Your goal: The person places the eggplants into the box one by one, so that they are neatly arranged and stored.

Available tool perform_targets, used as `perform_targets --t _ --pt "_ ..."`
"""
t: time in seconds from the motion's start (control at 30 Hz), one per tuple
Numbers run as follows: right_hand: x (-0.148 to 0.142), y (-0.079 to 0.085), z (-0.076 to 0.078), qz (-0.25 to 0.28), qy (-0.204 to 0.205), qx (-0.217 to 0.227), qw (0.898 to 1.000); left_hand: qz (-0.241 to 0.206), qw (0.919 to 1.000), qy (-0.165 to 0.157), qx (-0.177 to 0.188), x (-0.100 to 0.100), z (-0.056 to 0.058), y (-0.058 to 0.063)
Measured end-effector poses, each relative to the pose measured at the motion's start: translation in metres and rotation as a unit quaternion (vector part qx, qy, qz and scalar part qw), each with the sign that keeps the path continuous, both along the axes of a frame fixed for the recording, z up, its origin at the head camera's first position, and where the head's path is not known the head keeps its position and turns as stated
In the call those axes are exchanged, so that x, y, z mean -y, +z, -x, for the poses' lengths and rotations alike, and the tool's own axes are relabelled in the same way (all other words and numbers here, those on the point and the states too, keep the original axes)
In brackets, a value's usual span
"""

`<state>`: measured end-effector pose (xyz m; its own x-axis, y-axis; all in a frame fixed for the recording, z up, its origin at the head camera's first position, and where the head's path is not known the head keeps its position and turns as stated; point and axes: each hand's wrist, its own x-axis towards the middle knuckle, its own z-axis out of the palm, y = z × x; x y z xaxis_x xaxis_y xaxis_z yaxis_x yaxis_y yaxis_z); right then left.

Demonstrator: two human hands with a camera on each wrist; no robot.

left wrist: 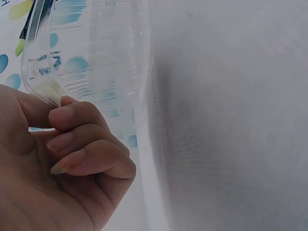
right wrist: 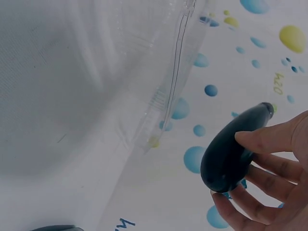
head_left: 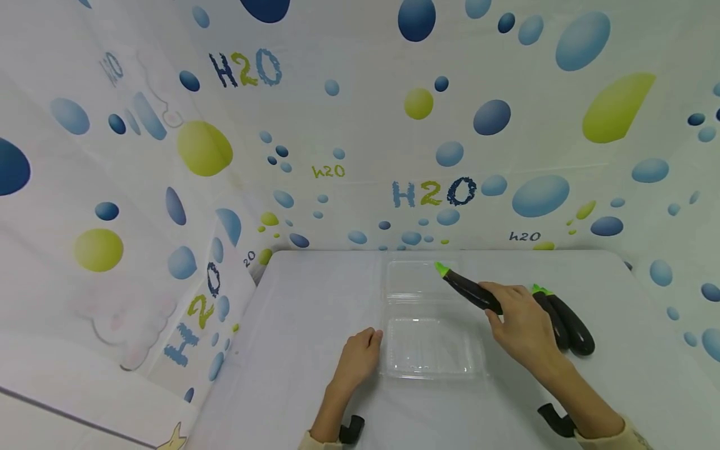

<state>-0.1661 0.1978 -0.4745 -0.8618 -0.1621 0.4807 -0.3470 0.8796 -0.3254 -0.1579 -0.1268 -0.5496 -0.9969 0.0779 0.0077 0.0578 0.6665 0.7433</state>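
A dark eggplant (head_left: 471, 291) with a bright green cap is held in my right hand (head_left: 524, 322), raised beside the clear plastic container. In the right wrist view, thumb and fingers grip the eggplant (right wrist: 232, 151) around its thick body. The clear clamshell container (head_left: 432, 347) lies with its lid (head_left: 413, 278) folded back, away from me. My left hand (head_left: 359, 355) is at the container's left edge. The left wrist view shows thumb and index finger pinching the rim of the container (left wrist: 96, 53), the other fingers curled.
Two more eggplants (head_left: 572, 325) lie side by side on the white table (head_left: 304, 312), right of the container and partly behind my right hand. A white sheet (head_left: 360, 119) with blue and green dots hangs behind the table and along the left.
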Motion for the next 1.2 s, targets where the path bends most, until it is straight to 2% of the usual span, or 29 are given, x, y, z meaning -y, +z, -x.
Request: perform_targets --t 0.2,0.57,0.93,1.2 --pt "0.001 -0.004 0.002 -0.009 0.025 -0.012 1.0 -0.002 1.0 0.0 0.004 -0.001 -0.001 0.001" --pt "0.007 0.002 0.007 -0.03 0.046 -0.011 0.998 0.005 1.0 0.002 -0.002 -0.001 0.0 -0.001" --pt "0.011 0.007 0.016 -0.045 0.08 0.025 0.995 -0.004 1.0 0.0 0.008 0.001 0.003 -0.005" --pt "0.015 0.008 0.023 -0.068 0.103 0.019 0.992 -0.008 0.9999 -0.001 0.009 0.001 0.003 -0.004"
